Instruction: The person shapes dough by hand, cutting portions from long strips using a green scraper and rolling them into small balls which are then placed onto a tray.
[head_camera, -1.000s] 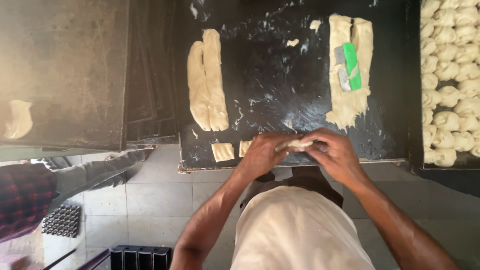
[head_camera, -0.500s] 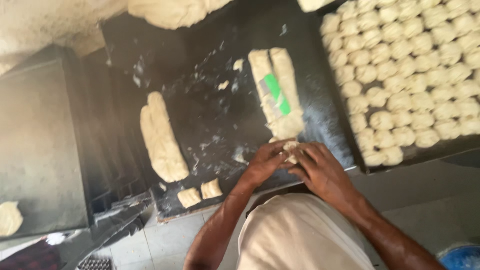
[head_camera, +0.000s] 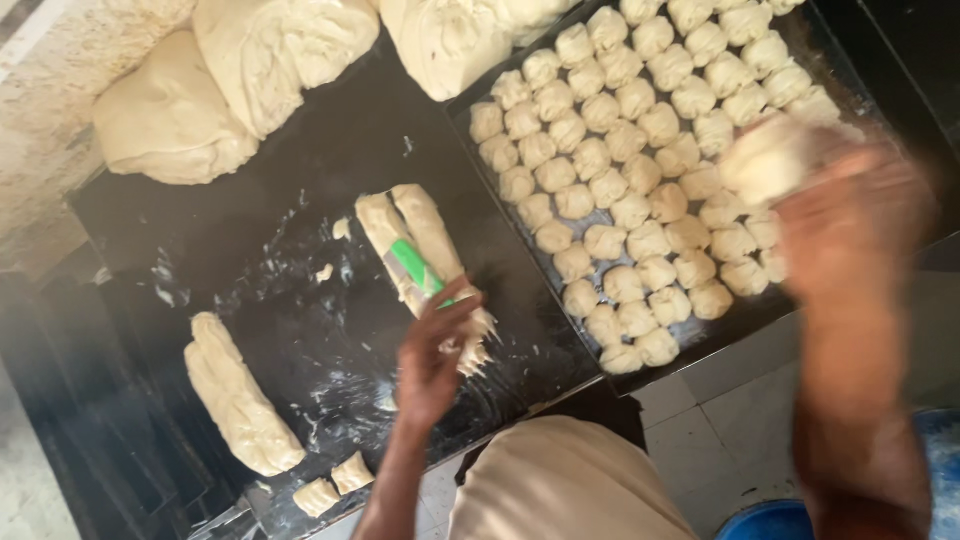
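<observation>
While both hands work over the dark counter, the items stand as follows.

Left hand (head_camera: 432, 352): fingers partly curled, tips touching the near end of the dough strip; whether it grips any of it cannot be told.
Dough strip (head_camera: 412, 238): long, pale, doubled; runs away from the left hand's fingertips.
Scraper (head_camera: 415, 268): green-handled, lying on the strip just beyond the left fingers.
Right hand (head_camera: 845, 225): blurred, raised over the tray, closed around a dough ball (head_camera: 768, 158).
Tray (head_camera: 560, 310): dark, below the right hand, packed with rows of dough pieces (head_camera: 610, 150).
Dough log (head_camera: 235, 395): well to the left hand's outer side.
Small cut pieces (head_camera: 335, 483): near the left forearm.
Large dough masses (head_camera: 240, 80): far beyond both hands.
</observation>
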